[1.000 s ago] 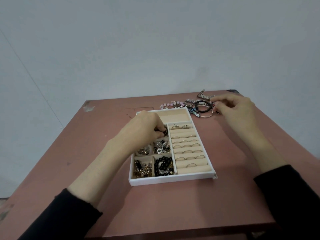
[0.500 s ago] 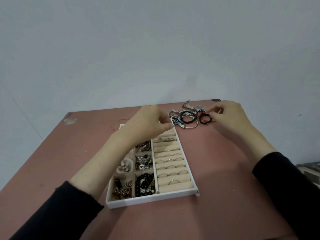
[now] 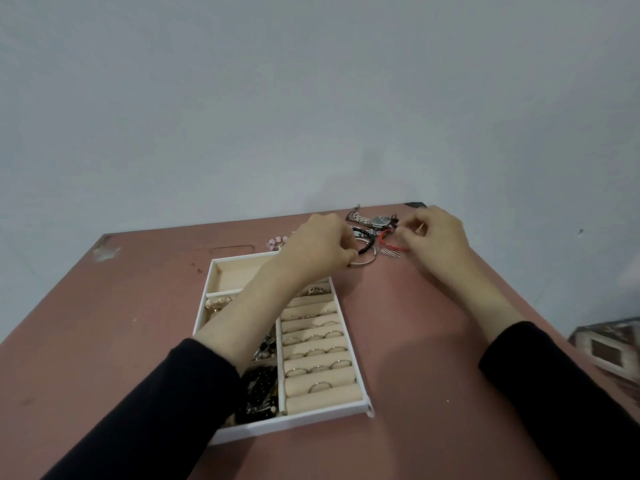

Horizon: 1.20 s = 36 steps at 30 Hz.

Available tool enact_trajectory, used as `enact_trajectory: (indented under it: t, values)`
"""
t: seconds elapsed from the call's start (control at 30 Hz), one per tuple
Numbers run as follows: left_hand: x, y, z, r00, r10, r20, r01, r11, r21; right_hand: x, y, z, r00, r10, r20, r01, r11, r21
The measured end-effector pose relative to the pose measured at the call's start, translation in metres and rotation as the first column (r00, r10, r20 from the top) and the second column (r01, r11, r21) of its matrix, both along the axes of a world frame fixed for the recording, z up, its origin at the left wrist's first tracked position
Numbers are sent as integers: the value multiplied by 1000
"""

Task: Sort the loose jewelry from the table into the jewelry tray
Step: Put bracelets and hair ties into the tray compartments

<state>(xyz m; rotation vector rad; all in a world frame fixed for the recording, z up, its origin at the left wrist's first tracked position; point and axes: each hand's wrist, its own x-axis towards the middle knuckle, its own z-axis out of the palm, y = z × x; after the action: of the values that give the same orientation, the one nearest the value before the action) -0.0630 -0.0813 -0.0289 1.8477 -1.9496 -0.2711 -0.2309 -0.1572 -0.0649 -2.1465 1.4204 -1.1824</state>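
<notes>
A white jewelry tray lies on the reddish table, with rings in beige rolls on its right side and beads and trinkets in small compartments on its left. Loose jewelry is piled beyond the tray's far right corner: a black bead bracelet, a silver bangle, a watch and a red cord bracelet. My left hand reaches over the tray and pinches the black bead bracelet. My right hand pinches the red cord bracelet at the pile.
Pink beads lie just beyond the tray's far edge. The table's far edge meets a pale wall. A patterned box sits off the table's right side. My left forearm covers part of the tray's left compartments.
My left hand left the tray compartments and moved out to the loose pile, taking the black bead bracelet. My right hand stayed at the pile and now pinches the red cord. The camera view shifted.
</notes>
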Motion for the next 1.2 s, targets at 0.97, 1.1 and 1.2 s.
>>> enact_trajectory:
  t: [0.97, 1.1, 1.2]
  values:
    - [-40, -78, -30, 983, 174, -51, -164, 973, 165, -1, -1, 12, 795, -45, 605, -58, 987, 150]
    - [-35, -61, -17, 980, 151, -132, -125, 974, 188, 0, 1, 12, 802, -43, 596, -63, 986, 155]
    - [-28, -37, -4, 979, 120, -164, -93, 983, 161, 3, 7, 14, 812, -29, 584, -85, 982, 166]
